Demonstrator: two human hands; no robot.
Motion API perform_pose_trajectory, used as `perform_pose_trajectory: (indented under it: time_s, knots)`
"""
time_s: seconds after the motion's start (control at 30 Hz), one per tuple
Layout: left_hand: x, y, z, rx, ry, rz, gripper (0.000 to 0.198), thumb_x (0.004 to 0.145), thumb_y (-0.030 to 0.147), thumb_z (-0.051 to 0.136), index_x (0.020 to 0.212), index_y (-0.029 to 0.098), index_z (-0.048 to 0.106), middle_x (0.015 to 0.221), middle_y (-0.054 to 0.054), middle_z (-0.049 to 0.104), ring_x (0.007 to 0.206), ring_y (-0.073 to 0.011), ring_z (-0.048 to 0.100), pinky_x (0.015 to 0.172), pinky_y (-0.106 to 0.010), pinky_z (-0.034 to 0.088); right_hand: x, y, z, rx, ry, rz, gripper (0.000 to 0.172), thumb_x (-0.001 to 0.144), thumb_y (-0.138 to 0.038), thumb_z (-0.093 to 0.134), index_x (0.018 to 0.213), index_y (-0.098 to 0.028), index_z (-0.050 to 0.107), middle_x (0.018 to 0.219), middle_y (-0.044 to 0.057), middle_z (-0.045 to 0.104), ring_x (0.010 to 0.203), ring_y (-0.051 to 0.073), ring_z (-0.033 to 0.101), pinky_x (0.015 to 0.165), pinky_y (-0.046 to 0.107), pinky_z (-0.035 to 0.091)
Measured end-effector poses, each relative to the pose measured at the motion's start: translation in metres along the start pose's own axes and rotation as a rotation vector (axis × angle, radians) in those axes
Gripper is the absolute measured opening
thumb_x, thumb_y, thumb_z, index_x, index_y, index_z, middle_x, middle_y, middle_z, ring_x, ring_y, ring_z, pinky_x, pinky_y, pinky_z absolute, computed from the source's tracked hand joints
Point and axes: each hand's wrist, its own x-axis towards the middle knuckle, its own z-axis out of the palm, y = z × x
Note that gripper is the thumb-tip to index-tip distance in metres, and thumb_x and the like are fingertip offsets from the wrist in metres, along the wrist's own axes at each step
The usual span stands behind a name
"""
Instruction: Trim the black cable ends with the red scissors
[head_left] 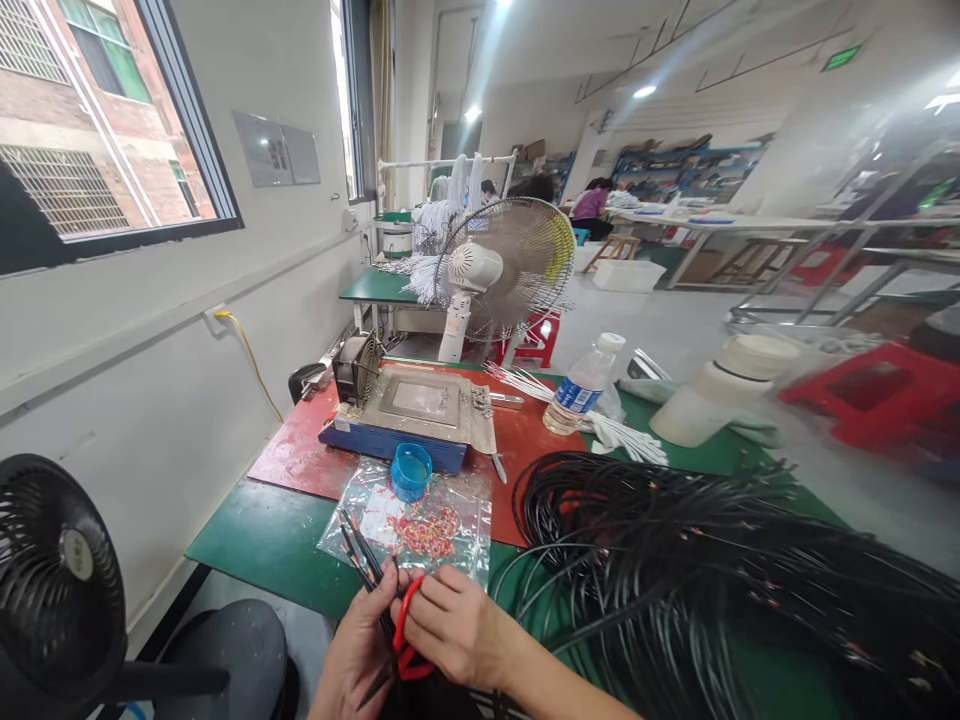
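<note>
Low in the middle, my left hand (360, 640) is closed around several thin black cables (364, 550). Their stripped ends, with coloured wires showing, point up and away from me. My right hand (457, 625) meets it from the right and grips scissors with red handles (405, 625). Fingers hide the blades, so I cannot tell whether they touch a cable. Just beyond the hands lies a clear plastic bag (349, 535) strewn with red and yellow wire scraps (431, 530). A blue round tub (412, 472) stands at its far edge.
A blue-based solder pot (397, 440) with a small fan (356, 368) sits on the red board. Heaped black cables (675, 540) cover the right side. A water bottle (581, 390) and white jug (712, 390) stand behind. A black fan (64, 560) is at left.
</note>
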Motion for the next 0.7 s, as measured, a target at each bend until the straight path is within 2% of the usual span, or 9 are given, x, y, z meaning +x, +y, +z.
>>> perform_pose_trajectory:
  time_s: [0.1, 0.17, 0.27, 0.37, 0.43, 0.6, 0.7]
  knots:
    - [0.002, 0.000, 0.002, 0.023, -0.030, 0.008, 0.020, 0.058, 0.018, 0.082, 0.065, 0.010, 0.065, 0.050, 0.003, 0.053, 0.039, -0.0059, 0.045, 0.035, -0.016, 0.034, 0.000, 0.002, -0.002, 0.003, 0.001, -0.040, 0.023, 0.089, -0.013, 0.042, 0.073, -0.012, 0.059, 0.064, 0.000, 0.052, 0.058, 0.014, 0.043, 0.055, 0.031, 0.019]
    - [0.002, 0.001, 0.003, 0.050, -0.033, 0.072, 0.028, 0.053, 0.022, 0.085, 0.068, 0.010, 0.065, 0.050, 0.004, 0.052, 0.039, -0.0044, 0.043, 0.036, -0.015, 0.032, -0.001, 0.001, -0.004, 0.015, 0.000, -0.031, 0.023, 0.089, -0.013, 0.042, 0.073, -0.012, 0.058, 0.064, 0.000, 0.052, 0.058, 0.014, 0.043, 0.055, 0.031, 0.019]
    - [0.001, 0.002, 0.005, 0.131, -0.007, 0.132, 0.033, 0.052, 0.033, 0.084, 0.063, 0.010, 0.062, 0.043, 0.008, 0.043, 0.034, -0.0009, 0.031, 0.033, -0.013, 0.023, -0.001, 0.000, -0.006, 0.030, 0.000, -0.007, 0.023, 0.090, -0.014, 0.042, 0.073, -0.012, 0.058, 0.064, 0.001, 0.052, 0.059, 0.014, 0.042, 0.054, 0.032, 0.018]
    - [-0.002, 0.004, 0.008, 0.175, 0.045, 0.098, 0.040, 0.054, 0.043, 0.081, 0.063, 0.010, 0.061, 0.042, 0.010, 0.038, 0.032, 0.0007, 0.024, 0.031, -0.012, 0.015, -0.001, -0.003, -0.006, 0.038, 0.011, -0.011, 0.022, 0.090, -0.014, 0.043, 0.074, -0.012, 0.059, 0.062, 0.000, 0.051, 0.058, 0.013, 0.041, 0.053, 0.031, 0.017]
    - [-0.003, 0.005, 0.010, 0.167, 0.078, 0.077, 0.042, 0.052, 0.045, 0.081, 0.064, 0.010, 0.060, 0.042, 0.010, 0.038, 0.032, 0.0005, 0.025, 0.032, -0.012, 0.015, -0.001, -0.004, -0.005, 0.043, 0.023, -0.017, 0.022, 0.089, -0.014, 0.044, 0.073, -0.013, 0.058, 0.061, 0.000, 0.050, 0.057, 0.013, 0.040, 0.053, 0.031, 0.016]
    - [-0.003, 0.005, 0.013, 0.114, 0.116, -0.016, 0.046, 0.048, 0.046, 0.082, 0.048, 0.014, 0.048, 0.037, 0.009, 0.037, 0.029, 0.0001, 0.025, 0.030, -0.013, 0.015, -0.001, -0.006, -0.005, 0.048, 0.034, -0.026, 0.021, 0.089, -0.014, 0.045, 0.073, -0.013, 0.059, 0.061, -0.001, 0.050, 0.057, 0.013, 0.040, 0.053, 0.031, 0.017]
    - [-0.001, 0.004, 0.011, 0.096, 0.149, -0.007, 0.042, 0.051, 0.042, 0.082, 0.049, 0.014, 0.050, 0.039, 0.008, 0.041, 0.031, -0.0019, 0.032, 0.030, -0.014, 0.023, -0.001, -0.006, -0.004, 0.050, 0.025, -0.028, 0.019, 0.088, -0.014, 0.046, 0.074, -0.013, 0.059, 0.061, -0.001, 0.050, 0.057, 0.013, 0.040, 0.053, 0.031, 0.017]
